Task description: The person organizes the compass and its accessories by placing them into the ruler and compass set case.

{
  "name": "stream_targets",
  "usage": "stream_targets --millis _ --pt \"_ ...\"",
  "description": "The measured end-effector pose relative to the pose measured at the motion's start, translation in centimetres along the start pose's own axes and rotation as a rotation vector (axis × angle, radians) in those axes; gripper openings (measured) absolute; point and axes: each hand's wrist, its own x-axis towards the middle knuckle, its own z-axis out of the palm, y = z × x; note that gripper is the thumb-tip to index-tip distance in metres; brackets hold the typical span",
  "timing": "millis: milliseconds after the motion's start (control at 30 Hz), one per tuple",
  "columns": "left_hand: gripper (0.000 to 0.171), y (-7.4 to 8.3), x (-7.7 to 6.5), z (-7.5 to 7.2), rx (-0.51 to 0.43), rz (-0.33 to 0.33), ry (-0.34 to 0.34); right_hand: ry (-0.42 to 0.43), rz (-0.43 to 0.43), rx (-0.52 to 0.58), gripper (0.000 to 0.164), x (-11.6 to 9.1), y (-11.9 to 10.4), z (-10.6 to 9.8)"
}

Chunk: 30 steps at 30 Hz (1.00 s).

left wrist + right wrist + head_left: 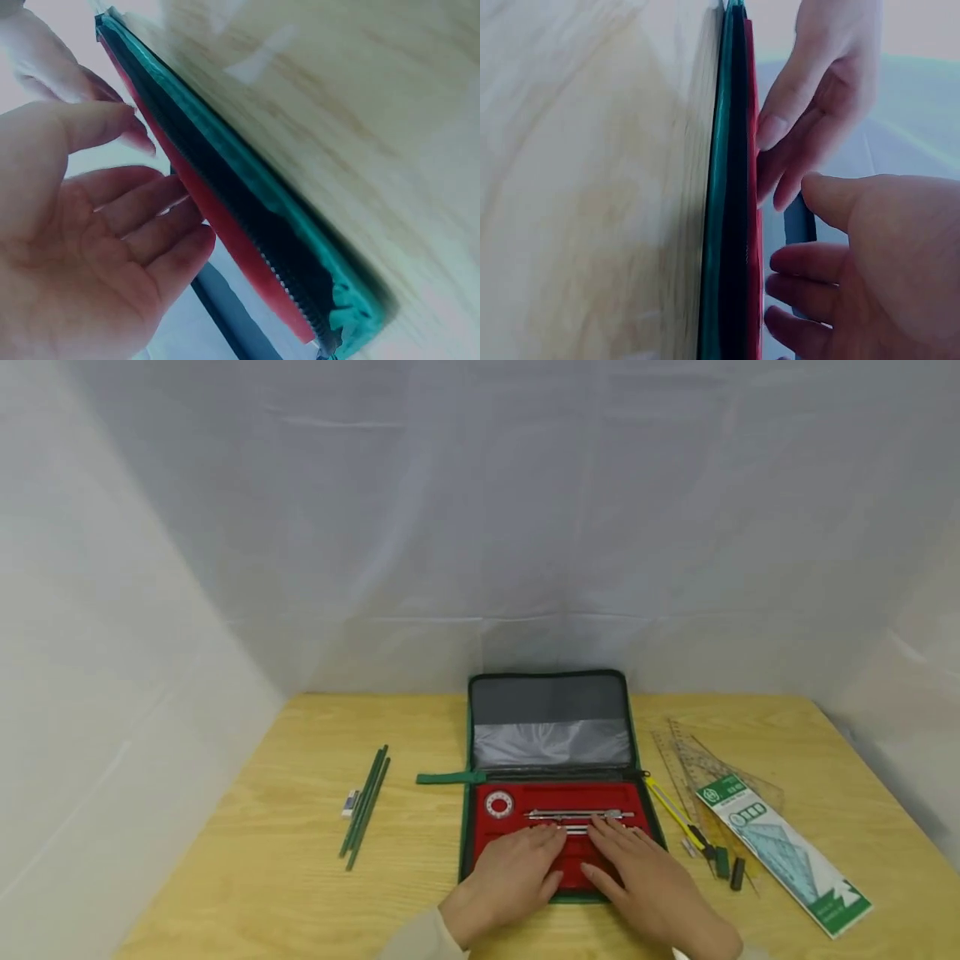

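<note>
A green zip case (465,839) lies unfolded, its dark lid (551,700) raised at the back and a red tray (573,797) in front. Both hands rest over this tray with fingertips at a slim silver drawing instrument (576,830). My left hand (513,870) reaches in from the left with its fingers nearly straight. From the other side my right hand (637,870) lays extended fingers on the same piece, thumb pointing inward. Just behind the fingertips, a longer metal drawing instrument (581,815) sits in its slot. A white ring-shaped piece (498,804) occupies the tray's back left corner.
Several dark green pencils (365,810) and a small eraser (349,802) lie left of the case. To its right are a slim yellow-and-black tool (671,803), clear set squares (731,770), a green-white packet (783,847) and two small dark blocks (722,862).
</note>
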Motion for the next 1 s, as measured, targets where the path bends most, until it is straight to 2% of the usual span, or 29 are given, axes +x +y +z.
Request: stream_targets --millis 133,333,533,667,800,1000 --pt "0.045 -0.1 0.0 0.2 0.011 0.012 0.022 0.01 -0.034 0.009 0.056 -0.2 -0.4 0.0" --pt "0.052 -0.4 0.0 -0.2 -0.033 0.01 -0.027 -0.124 -0.085 0.058 0.068 -0.2 0.2 0.0" --pt "0.052 -0.8 0.1 -0.4 -0.016 0.049 -0.038 -0.033 -0.072 0.065 0.064 -0.2 0.3 0.2" --pt "0.041 -0.7 0.5 -0.6 0.016 0.07 -0.001 0.0 -0.03 0.008 0.066 0.0 -0.2 0.4" --pt "0.037 -0.5 0.7 -0.7 0.069 0.062 0.04 0.042 0.0 -0.032 0.067 0.2 -0.6 0.5" --pt "0.052 -0.5 0.2 -0.5 0.07 0.011 -0.029 0.005 0.024 -0.052 0.074 0.2 -0.5 0.7"
